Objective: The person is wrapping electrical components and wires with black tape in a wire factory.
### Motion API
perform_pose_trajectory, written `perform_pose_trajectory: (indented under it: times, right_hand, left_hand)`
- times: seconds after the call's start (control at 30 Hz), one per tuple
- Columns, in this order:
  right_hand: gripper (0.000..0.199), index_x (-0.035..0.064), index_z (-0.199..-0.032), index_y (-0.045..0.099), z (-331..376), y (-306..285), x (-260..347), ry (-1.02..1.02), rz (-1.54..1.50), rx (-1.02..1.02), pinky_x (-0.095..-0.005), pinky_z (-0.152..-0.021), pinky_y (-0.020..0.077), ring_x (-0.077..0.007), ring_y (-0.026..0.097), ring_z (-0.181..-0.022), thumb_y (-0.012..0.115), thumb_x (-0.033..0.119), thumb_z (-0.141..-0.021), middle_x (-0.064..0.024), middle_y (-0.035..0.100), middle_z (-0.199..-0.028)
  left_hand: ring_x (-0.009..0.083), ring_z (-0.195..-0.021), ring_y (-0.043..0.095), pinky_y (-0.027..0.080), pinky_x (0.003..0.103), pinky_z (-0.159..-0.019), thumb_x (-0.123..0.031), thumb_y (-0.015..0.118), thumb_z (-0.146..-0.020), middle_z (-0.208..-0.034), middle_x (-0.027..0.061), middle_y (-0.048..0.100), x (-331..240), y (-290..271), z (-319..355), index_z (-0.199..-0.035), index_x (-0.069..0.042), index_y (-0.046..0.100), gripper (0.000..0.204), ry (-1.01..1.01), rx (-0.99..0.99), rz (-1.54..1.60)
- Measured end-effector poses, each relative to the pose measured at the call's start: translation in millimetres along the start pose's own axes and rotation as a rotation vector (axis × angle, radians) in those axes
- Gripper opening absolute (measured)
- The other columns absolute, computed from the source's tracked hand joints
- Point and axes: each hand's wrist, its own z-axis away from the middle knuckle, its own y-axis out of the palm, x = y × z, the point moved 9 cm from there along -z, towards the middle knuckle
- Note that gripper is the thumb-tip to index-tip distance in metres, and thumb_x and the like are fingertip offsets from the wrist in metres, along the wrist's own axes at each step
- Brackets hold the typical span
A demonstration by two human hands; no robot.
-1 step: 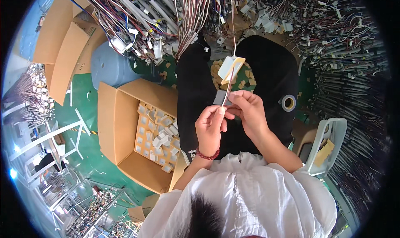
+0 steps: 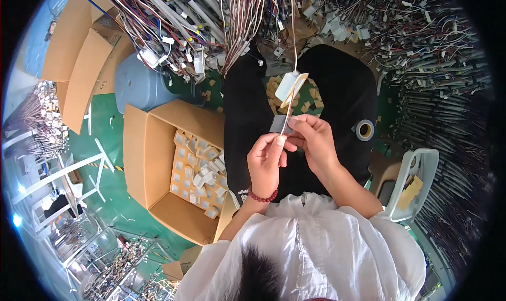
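Both hands, the left hand (image 2: 265,161) and right hand (image 2: 314,140), had each grip clamped on a thin wire (image 2: 285,123) beside a flat grey tag (image 2: 279,124); a cardboard box (image 2: 153,164) held small white blocks.

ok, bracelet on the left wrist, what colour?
Dark red beads. The bracelet sits just below the left hand; the head view shows it clearly.

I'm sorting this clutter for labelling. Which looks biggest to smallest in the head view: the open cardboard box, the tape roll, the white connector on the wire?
1. Open cardboard box, by far.
2. White connector.
3. Tape roll, only slightly smaller; the connector sits nearer the camera, so this order is unsure.
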Motion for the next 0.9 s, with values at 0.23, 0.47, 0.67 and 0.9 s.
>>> perform_pose_trajectory:
  times: [0.23,0.47,0.67,0.9]
  right_hand:
    - [0.012,0.0005,-0.081,0.062,3,-2,-5,0.03,-0.052,-0.033,-0.0276,-0.068,0.0536,-0.0155,0.065,-0.069,0.063,0.012,-0.085,-0.0086,0.065,-0.08]
    - [0.012,-0.0011,-0.086,0.063,11,-1,1,-0.071,-0.036,-0.053,-0.0262,-0.068,0.0538,-0.013,0.064,-0.07,0.063,0.011,-0.086,-0.0059,0.065,-0.08]
    - [0.012,-0.0015,-0.087,0.063,7,-6,0,-0.095,-0.043,-0.094,-0.0259,-0.067,0.0541,-0.0131,0.064,-0.069,0.064,0.01,-0.085,-0.0064,0.065,-0.08]
    - [0.013,-0.0019,-0.086,0.063,13,1,1,-0.051,-0.069,-0.051,-0.0254,-0.065,0.0542,-0.0141,0.064,-0.068,0.063,0.011,-0.086,-0.0077,0.065,-0.079]
  left_hand:
    - [0.0048,-0.054,0.046,0.037,0.017,-0.05,-0.012,0.055,-0.095,-0.078,0.0086,0.065,-7,2,3,-0.097,0.003,0.06,0.016,0.026,-0.003,0.038]
    - [0.0049,-0.054,0.047,0.038,0.017,-0.05,-0.012,0.055,-0.095,-0.079,0.0085,0.065,-1,0,0,-0.097,0.003,0.06,0.016,0.026,-0.022,0.028]
    - [0.0056,-0.054,0.047,0.037,0.017,-0.049,-0.009,0.054,-0.094,-0.079,0.0099,0.066,-4,2,2,-0.096,0.002,0.06,0.013,0.043,-0.041,0.028]
    - [0.0056,-0.055,0.05,0.04,0.018,-0.051,-0.012,0.056,-0.094,-0.081,0.0105,0.068,0,-2,1,-0.097,0.003,0.06,0.016,0.068,-0.03,-0.018]
